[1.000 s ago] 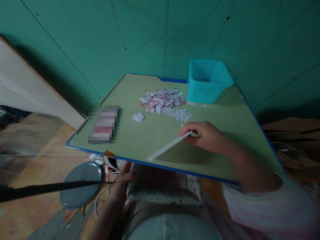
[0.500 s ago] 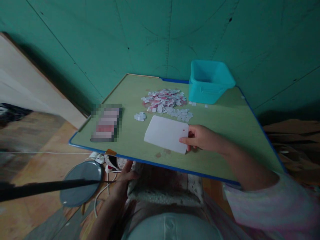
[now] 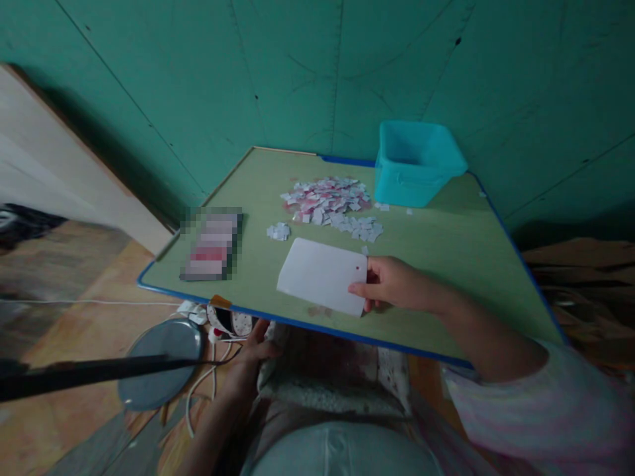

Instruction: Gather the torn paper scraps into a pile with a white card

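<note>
My right hand (image 3: 384, 284) grips the right end of a flat white scraper-like sheet (image 3: 321, 274), which has a small hole near that end. Thumb on top, the other fingers go underneath, partly hidden. Behind the sheet lies a heap of small white and pinkish paper squares (image 3: 330, 198), with a looser patch of white squares (image 3: 364, 228) in front of it and a little pile (image 3: 278, 231) to the left. Below the table's front edge, my left hand (image 3: 252, 357) is closed on the left side of an open, stained, whitish bag (image 3: 337, 390).
The green table (image 3: 436, 311) has a blue edge and stands against a green wall. A turquoise bin (image 3: 419, 165) sits at its back right, a blurred-out phone-like object (image 3: 211, 246) at its left. On the floor are a round grey stool (image 3: 161, 363) and white cables (image 3: 191, 396).
My right hand has drawn the white sheet a little left and nearer to the table's front edge. One paper square now shows just behind it. My left hand stays at the bag.
</note>
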`<control>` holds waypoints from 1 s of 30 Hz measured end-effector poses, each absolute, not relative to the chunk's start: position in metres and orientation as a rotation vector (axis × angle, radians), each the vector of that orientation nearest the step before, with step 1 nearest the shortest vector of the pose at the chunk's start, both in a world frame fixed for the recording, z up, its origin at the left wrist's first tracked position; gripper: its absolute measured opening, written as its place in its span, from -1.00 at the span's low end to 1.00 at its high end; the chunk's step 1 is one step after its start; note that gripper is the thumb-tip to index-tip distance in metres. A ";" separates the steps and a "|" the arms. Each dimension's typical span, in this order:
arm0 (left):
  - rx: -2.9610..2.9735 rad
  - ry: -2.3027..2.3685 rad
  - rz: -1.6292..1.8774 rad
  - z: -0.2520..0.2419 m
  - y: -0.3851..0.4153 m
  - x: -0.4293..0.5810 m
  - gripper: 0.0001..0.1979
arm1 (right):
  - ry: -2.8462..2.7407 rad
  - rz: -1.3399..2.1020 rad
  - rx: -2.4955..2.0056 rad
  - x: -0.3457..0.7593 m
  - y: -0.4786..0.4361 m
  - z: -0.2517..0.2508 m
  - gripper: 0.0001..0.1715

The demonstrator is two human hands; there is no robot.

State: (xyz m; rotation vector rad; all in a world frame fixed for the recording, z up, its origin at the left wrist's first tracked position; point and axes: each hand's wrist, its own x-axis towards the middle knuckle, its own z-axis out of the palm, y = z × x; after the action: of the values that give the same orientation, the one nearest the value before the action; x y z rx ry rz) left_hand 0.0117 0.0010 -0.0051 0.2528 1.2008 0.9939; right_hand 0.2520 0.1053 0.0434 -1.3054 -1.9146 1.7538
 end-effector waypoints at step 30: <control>0.235 1.376 0.943 -0.007 0.000 0.010 -0.41 | -1.994 1.749 -1.192 0.247 0.098 0.042 -0.70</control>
State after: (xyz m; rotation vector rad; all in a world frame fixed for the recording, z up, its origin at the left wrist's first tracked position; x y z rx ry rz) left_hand 0.0103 -0.0003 -0.0072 0.2350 1.3763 0.9429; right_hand 0.2470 0.0983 0.0418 -1.1918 -1.9938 1.7492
